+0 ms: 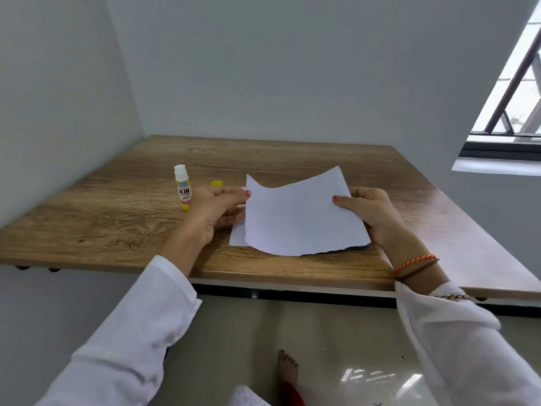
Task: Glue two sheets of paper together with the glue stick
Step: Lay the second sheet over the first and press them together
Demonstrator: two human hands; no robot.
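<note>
A white sheet of paper [298,218] hangs just above the wooden table [117,218], curved, with its far corners raised. My left hand [213,212] pinches its left edge and my right hand [369,213] pinches its right edge. Under it lies a second white sheet [237,235], flat on the table, with only its near left corner showing. The glue stick [182,187] stands upright and uncapped to the left of my left hand. Its yellow cap [216,183] lies on the table behind my left hand.
Walls close the table in at the left and the back. A window with a railing [515,92] is at the right. My bare foot [287,367] stands on the tiled floor below the table's near edge.
</note>
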